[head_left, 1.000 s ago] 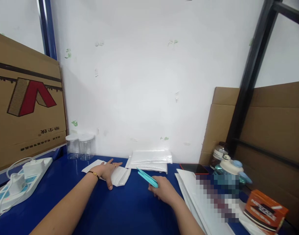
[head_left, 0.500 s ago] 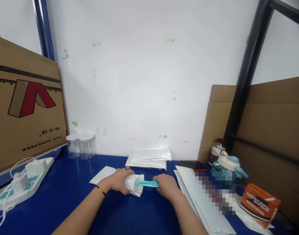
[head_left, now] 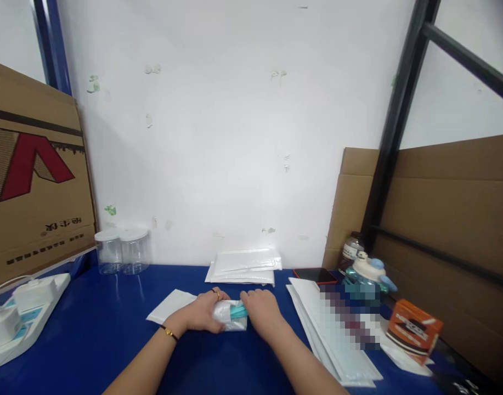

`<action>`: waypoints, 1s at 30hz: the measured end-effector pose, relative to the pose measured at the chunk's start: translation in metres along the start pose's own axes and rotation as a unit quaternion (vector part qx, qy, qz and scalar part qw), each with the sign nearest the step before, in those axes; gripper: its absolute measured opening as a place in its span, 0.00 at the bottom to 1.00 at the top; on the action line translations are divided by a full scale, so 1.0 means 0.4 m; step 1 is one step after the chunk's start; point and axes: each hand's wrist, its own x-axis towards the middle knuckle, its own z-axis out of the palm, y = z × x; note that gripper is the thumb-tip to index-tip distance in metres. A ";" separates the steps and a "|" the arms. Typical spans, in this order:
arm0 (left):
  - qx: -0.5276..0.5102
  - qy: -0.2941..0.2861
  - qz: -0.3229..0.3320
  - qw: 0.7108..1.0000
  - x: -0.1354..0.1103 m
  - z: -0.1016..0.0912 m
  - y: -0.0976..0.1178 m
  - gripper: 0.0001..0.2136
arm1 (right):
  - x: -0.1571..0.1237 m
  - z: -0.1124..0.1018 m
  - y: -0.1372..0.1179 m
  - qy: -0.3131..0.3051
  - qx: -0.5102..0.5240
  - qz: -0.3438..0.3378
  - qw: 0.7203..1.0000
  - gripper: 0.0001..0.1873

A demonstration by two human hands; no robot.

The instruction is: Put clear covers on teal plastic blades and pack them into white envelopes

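A white bubble mailer (head_left: 172, 305) lies on the blue table, its opening facing right. My left hand (head_left: 202, 312) grips it near the open end, thumb in front and fingers over the far side. Several thin turquoise pieces (head_left: 237, 312), whose kind I cannot make out, sit partly inside the opening. Their outer end is between the closed fingers of my right hand (head_left: 261, 310), right beside the mailer's mouth. How far they reach inside is hidden by the mailer and my left hand.
Stacked white mailers (head_left: 247, 263) lie by the wall, with more mailers (head_left: 333, 340) to the right. Around them are a phone (head_left: 315, 275), a teal bottle (head_left: 364, 282) and an orange box (head_left: 414, 331). Clear jars (head_left: 134, 255) and a power strip (head_left: 24, 323) stand left.
My right hand has moved left toward the mailer, and the turquoise pieces have slid further into it. My left hand still holds the mailer. The view has shifted slightly.
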 end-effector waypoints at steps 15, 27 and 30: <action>0.063 0.007 0.005 0.998 -0.003 0.029 0.034 0.36 | -0.126 0.026 0.160 -0.103 0.495 0.058 0.861 0.58; 0.071 0.032 -0.011 0.997 -0.010 0.035 0.061 0.32 | -0.035 0.088 -0.069 0.097 0.782 0.260 0.557 0.41; 0.072 0.027 -0.001 0.997 -0.008 0.039 0.060 0.35 | -0.030 0.075 -0.075 0.115 0.793 0.284 0.526 0.42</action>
